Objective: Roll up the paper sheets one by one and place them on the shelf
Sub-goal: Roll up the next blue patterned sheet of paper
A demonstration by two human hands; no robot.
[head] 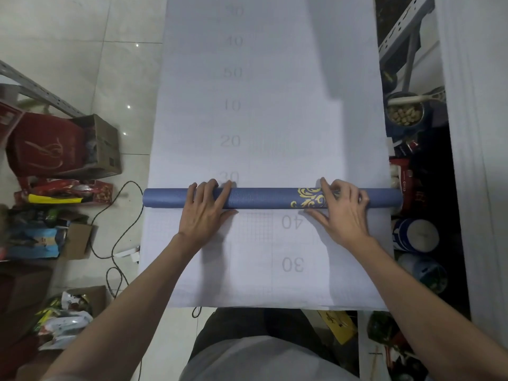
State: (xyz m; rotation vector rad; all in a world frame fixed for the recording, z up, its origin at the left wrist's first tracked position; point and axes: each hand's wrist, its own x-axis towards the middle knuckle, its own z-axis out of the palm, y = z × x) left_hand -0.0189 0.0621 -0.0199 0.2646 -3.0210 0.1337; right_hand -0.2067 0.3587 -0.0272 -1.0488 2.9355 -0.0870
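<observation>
On pale glossy floor tiles, long white paper sheet spread flat, running away from the viewer. Matte surface, fine printed grid, faint grey numerals down its length, upright beyond the roll and inverted on the near side. Crosswise over it, slim blue paper roll: tight cylinder, finely pebbled outer face, gold scrollwork ornament toward the right end. Reaches about to the sheet's edges at both ends. Lies roughly mid-sheet, touching the white surface along its length.

Left hand draped over the roll left of centre: four fingers curved across the top, tips at the far side, thumb stretched along the near side against the sheet, so grasping the roll. Right hand likewise clasping it at the ornament's right edge, fingers arched over the top, thumb splayed flat on the gridded paper below.

Left of the sheet: brown cardboard box with worn open flaps, dark red fabric bag with gold line-drawing just beside it, thin black cable looping over the tiles, heap of crinkled coloured packets. Grey perforated metal rail slanting above. Right of the sheet: round tin of tan pellets with pale scoop across it, white-and-blue cylindrical jar, further clutter too dim to make out.
</observation>
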